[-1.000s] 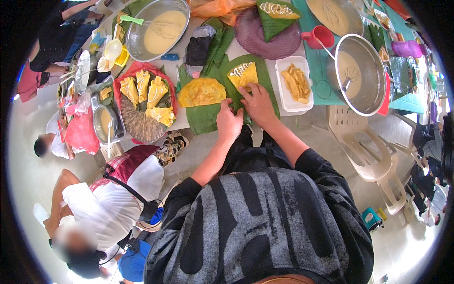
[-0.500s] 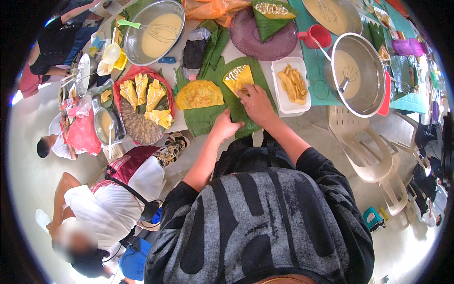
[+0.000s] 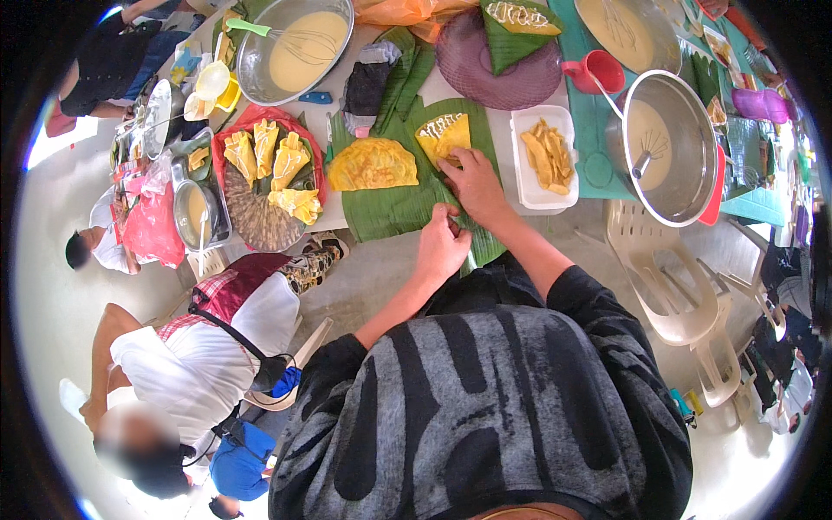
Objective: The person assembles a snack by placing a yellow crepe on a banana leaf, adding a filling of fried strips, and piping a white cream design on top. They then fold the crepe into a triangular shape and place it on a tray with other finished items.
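Observation:
My right hand [image 3: 475, 184] has its fingers closed on the lower part of a folded yellow crepe [image 3: 444, 136] drizzled with white lines. The crepe lies as a wedge on a green banana leaf [image 3: 381, 211]. Below and left of it, my left hand [image 3: 444, 243] is closed, with curled fingers at the leaf's near edge; whatever is between them is hidden. A half-moon yellow crepe [image 3: 373, 165] rests on the leaf to the left. Right of the leaf stands a white foam tray [image 3: 566, 195] of yellow-brown strips [image 3: 548, 156].
At left, a red-rimmed round tray [image 3: 253, 221] carries several rolled crepes. Steel bowls of pale batter with whisks stand far left [image 3: 344, 35] and right [image 3: 706, 165]. Beyond the leaf are a purple plate [image 3: 520, 87] and red cup [image 3: 596, 73]. A person in white [image 3: 186, 364] is at left; plastic chairs [image 3: 663, 269] are at right.
My left hand has moved right, closer to my right hand, and its fingers have curled in. My right hand stays on the folded crepe. The whole view has shifted slightly.

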### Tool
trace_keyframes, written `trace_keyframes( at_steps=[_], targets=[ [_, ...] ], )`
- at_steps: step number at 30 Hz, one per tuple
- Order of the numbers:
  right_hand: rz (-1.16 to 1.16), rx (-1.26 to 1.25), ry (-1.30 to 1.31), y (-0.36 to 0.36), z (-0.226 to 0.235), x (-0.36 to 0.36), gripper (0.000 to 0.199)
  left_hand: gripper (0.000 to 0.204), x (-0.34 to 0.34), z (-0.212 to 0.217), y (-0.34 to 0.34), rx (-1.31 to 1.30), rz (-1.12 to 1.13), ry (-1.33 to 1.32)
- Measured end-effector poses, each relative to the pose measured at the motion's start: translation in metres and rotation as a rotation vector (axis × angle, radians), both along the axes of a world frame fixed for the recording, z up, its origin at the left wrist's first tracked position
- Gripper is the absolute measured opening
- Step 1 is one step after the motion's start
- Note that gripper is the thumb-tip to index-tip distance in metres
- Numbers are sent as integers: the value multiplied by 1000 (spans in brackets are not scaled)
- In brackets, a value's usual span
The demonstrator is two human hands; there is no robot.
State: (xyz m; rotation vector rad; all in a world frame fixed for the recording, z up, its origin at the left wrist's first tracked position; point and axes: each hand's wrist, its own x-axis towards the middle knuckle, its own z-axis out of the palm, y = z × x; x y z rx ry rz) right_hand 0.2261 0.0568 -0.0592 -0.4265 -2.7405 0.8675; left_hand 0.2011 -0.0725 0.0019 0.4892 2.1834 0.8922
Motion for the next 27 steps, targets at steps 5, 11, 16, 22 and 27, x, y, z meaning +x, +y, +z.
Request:
trace_keyframes(
  at_steps=[5,11,16,22,27],
  targets=[
    [-45,-295,134,18,-11,0,30,23,-12,-18,19,147,9,-132],
    [-291,-857,95,33,1,-3,25,24,-24,-38,30,227,-37,-387],
    [-294,-772,86,32,10,-3,29,26,-28,-45,42,262,-23,-459],
    [-306,-610,-59,31,-6,-7,20,24,-26,-58,37,307,44,-511],
    [-278,-551,-167,35,2,-10,15,20,-31,-47,39,263,15,-566]
  ],
)
